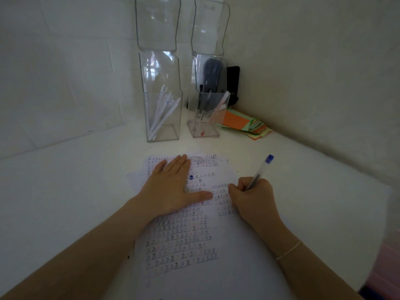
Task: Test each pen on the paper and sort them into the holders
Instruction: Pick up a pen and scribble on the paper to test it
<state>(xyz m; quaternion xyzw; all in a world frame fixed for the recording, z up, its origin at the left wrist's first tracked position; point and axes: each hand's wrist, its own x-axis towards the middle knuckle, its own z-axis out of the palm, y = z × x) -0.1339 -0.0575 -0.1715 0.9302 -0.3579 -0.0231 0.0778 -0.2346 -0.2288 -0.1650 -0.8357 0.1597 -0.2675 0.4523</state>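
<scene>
Pen (259,172) is sitting in my right hand (253,198): clear plastic barrel, blue end cap pointing up and away, fingers curling tight round the lower barrel. Tip is hiding behind my fingers, so I can't tell if it's touching the paper (194,230). My left hand (173,187) is lying flat on the sheet, fingers straight and together, thumb sticking out toward the right hand, pinning it down. Paper is thin, white, and carrying rows of small scribbled marks in blue, black and faint red. It's lying on a matte white table (303,191). Two tall clear acrylic holders are standing at the back: left holder (162,118) is holding white pens leaning together, right holder (205,118) is holding darker pens and one pinkish one. Stack of orange and green paper slips (244,124) is lying just beside the right holder.
</scene>
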